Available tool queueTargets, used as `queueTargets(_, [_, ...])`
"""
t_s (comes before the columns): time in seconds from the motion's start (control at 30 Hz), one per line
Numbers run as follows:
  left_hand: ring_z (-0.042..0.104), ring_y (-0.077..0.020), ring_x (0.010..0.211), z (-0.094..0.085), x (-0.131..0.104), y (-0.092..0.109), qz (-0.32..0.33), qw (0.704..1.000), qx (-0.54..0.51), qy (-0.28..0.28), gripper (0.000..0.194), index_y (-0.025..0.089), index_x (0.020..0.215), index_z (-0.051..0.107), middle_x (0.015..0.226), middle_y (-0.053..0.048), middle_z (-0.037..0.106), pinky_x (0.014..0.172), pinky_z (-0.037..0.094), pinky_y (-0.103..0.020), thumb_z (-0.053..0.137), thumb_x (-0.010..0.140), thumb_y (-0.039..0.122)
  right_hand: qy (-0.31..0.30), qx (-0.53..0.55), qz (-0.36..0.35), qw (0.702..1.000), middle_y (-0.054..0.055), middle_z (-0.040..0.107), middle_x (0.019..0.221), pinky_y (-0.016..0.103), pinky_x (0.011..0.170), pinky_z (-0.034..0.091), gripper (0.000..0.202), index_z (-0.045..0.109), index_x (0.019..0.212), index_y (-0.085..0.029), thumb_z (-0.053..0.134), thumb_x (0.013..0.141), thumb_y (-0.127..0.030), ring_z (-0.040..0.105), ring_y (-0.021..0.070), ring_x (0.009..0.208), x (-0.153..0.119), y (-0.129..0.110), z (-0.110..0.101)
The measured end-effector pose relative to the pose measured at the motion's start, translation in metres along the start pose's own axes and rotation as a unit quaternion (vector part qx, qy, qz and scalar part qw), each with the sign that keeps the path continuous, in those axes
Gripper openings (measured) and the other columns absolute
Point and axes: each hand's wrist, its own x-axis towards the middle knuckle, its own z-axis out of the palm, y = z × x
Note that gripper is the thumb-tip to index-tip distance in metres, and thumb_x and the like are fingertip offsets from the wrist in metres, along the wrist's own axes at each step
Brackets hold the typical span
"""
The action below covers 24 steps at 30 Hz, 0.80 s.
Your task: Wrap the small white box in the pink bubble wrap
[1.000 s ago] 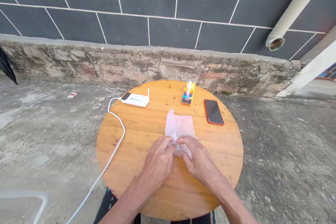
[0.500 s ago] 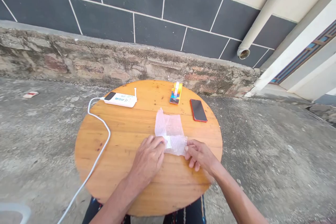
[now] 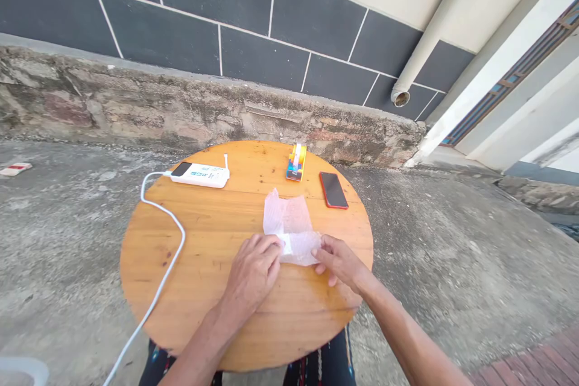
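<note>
Held the left end of the bubble wrap (image 3: pixel 294 215), near the middle of the round surface (image 3: pixel 194 289), with the left hand (image 3: pixel 256 264), fingers bunched together. Pinched its right end between thumb and fingers of the right hand (image 3: pixel 340 262). Had a tape dispenser (image 3: pixel 296 163) near the far edge, a smartphone (image 3: pixel 334 190) near the right, a white corded device (image 3: pixel 201 175) at far left.

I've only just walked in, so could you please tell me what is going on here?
Someone is handling a translucent wrap on a round table. The left hand is on its near left part, and the right hand pinches its near right edge, while the far part lies spread out. Farther back, untouched, are a phone, tape and a white device.
</note>
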Motion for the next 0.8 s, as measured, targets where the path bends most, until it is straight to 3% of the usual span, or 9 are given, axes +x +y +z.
queueTargets(0.1, [0.051,-0.0199,0.089,0.001,-0.001,-0.001,-0.001,1.0,0.0,0.006,0.023,0.018,0.093,0.06,0.102,-0.002,0.062,0.079,0.042,-0.034,0.046,0.082,0.003,0.014,0.054,-0.022,0.998,-0.002,0.054,0.074,0.013,0.031,0.038,0.035,0.048,0.087,-0.019,0.063,0.074,-0.048,0.067,0.0189,0.069,0.0,-0.001,0.004])
queueTargets(0.23, [0.051,-0.0196,0.088,0.002,-0.001,0.0,-0.005,1.0,-0.001,0.012,0.022,0.018,0.088,0.059,0.101,-0.002,0.063,0.078,0.042,-0.034,0.046,0.082,0.002,0.001,0.11,-0.038,0.993,-0.006,0.055,0.068,0.013,0.035,0.04,0.042,0.045,0.099,-0.021,0.067,0.074,-0.047,0.066,0.0155,0.06,0.003,0.004,0.008])
queueTargets(0.5, [0.052,-0.0203,0.089,0.001,0.001,0.0,-0.009,1.0,-0.006,0.002,0.023,0.02,0.092,0.06,0.101,-0.002,0.063,0.078,0.042,-0.033,0.046,0.083,0.004,0.06,0.058,-0.015,0.996,-0.001,0.061,0.067,0.014,0.029,0.038,0.038,0.049,0.092,-0.017,0.065,0.071,-0.045,0.063,0.0147,0.05,0.017,0.008,0.01])
queueTargets(0.8, [0.054,-0.0197,0.088,0.001,0.001,-0.001,-0.005,1.0,-0.007,0.005,0.024,0.02,0.092,0.061,0.101,-0.002,0.064,0.077,0.043,-0.033,0.046,0.083,0.004,0.073,0.066,-0.02,0.995,-0.002,0.058,0.065,0.016,0.033,0.041,0.029,0.055,0.087,-0.016,0.058,0.071,-0.04,0.053,0.0083,0.043,0.022,0.009,0.022])
